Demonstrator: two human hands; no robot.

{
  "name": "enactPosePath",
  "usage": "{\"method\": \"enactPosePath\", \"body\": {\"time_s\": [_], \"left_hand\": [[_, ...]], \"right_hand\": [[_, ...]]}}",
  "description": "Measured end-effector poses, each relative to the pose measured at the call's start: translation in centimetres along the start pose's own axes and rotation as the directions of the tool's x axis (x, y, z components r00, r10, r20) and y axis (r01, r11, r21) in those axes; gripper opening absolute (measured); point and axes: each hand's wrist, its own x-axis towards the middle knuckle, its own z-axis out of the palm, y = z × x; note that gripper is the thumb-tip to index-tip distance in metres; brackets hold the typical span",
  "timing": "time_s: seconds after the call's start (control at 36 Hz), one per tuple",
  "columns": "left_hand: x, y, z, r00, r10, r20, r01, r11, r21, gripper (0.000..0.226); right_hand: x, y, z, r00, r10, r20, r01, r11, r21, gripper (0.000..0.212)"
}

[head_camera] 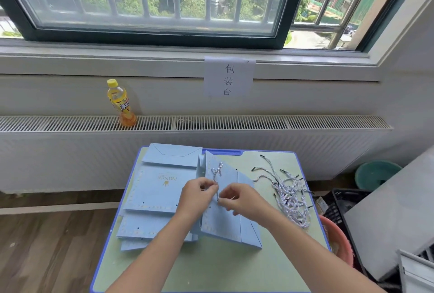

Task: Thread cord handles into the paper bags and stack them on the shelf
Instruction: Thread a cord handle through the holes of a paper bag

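Hands (pixel 219 196) pinching cord (pixel 217 176) over bag (pixel 225 217)

left hand (pixel 198 190), right hand (pixel 237 200), pinching cord (pixel 216 175), bag (pixel 225 201)

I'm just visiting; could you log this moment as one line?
left hand: pinches cord | right hand: pinches cord | bag: being threaded | spare cords: right

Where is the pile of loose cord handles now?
In the head view, the pile of loose cord handles lies on the right part of the small table, right of the open blue paper bag and the right hand.
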Motion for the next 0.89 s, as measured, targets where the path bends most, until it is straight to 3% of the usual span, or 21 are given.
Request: {"method": "enactPosePath", "body": {"time_s": [0.08,0.25,0.31,0.42,0.53,0.61,0.89], "left_hand": [[-0.1,0.2,0.2,1.000,0.002,0.004,-0.002,1.000,-0.025,0.007],[-0.3,0.4,0.2,1.000,0.016,0.018,-0.015,0.997,-0.072,0.008],[-0.4,0.4,0.0,1.000,0.022,0.010,-0.021,0.996,-0.084,0.025],[-1.0,0.4,-0.4,0.998,-0.014,0.059,0.027,0.973,-0.231,0.069],[-1.1,0.5,-0.6,0.996,-0.024,0.091,0.047,0.964,-0.262,0.035],[-1.2,0.4,-0.6,0.996,-0.044,0.081,0.067,0.949,-0.309,0.025],[-1.7,0.4,-0.9,0.976,0.060,0.208,0.029,0.917,-0.398,0.048]], "right_hand": [[0.1,0.0,0.9,0.996,-0.068,-0.053,0.061,0.990,-0.129,0.009],[0.0,-0.4,1.0,0.988,-0.106,-0.114,0.081,0.975,-0.208,0.007],[0.0,-0.2,0.7,0.991,-0.061,-0.120,0.044,0.990,-0.137,0.005],[-0.5,0.2,0.7,0.981,0.061,-0.185,-0.014,0.969,0.248,0.008],[-1.2,0.4,1.2,0.980,0.086,-0.180,0.001,0.901,0.434,0.007],[-1.5,0.6,1.7,0.974,0.088,-0.209,0.023,0.879,0.477,0.008],[-2.0,0.7,2.5,0.937,0.094,-0.337,0.063,0.902,0.427,0.009]]}}
